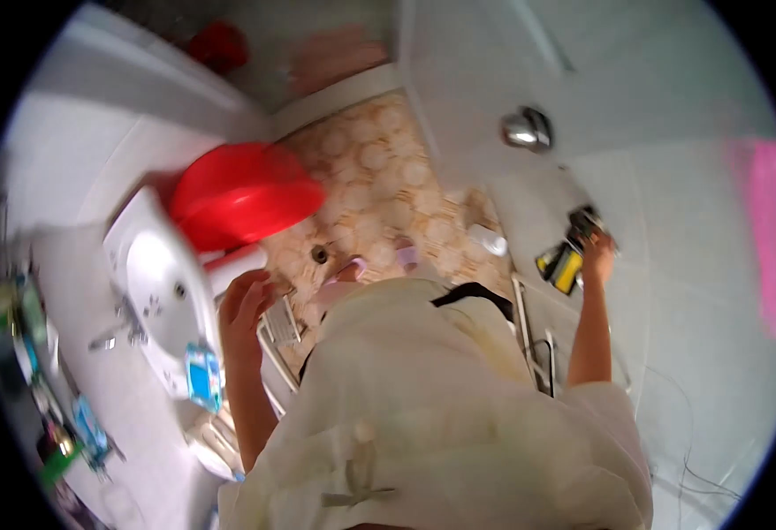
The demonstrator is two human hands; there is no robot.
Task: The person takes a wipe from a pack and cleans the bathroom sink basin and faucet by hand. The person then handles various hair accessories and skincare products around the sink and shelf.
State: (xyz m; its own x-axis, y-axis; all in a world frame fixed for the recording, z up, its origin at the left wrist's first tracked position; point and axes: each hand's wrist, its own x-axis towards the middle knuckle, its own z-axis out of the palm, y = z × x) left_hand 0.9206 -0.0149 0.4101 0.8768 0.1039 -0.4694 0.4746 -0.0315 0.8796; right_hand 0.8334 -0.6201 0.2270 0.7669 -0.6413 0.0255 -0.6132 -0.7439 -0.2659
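My right hand (597, 254) reaches out to the right along the pale wall, its fingers closed on a dark object with yellow strips (565, 268). Blur hides what kind of object this is and exactly how the fingers hold it. On the other side, my left hand (247, 300) hovers by the front edge of the white sink (163, 274), fingers slightly bent and apart, with nothing visible in them. A blue-and-white packet (202, 375) rests on the sink's rim, below that hand in the view.
A large red basin (247, 194) stands beyond the sink. The patterned floor (375, 155) has a drain (319, 254) and a white cylindrical thing (488, 239) near the right wall. A chrome fixture (527, 130) juts from that wall. White metal frames (282, 320) flank my body.
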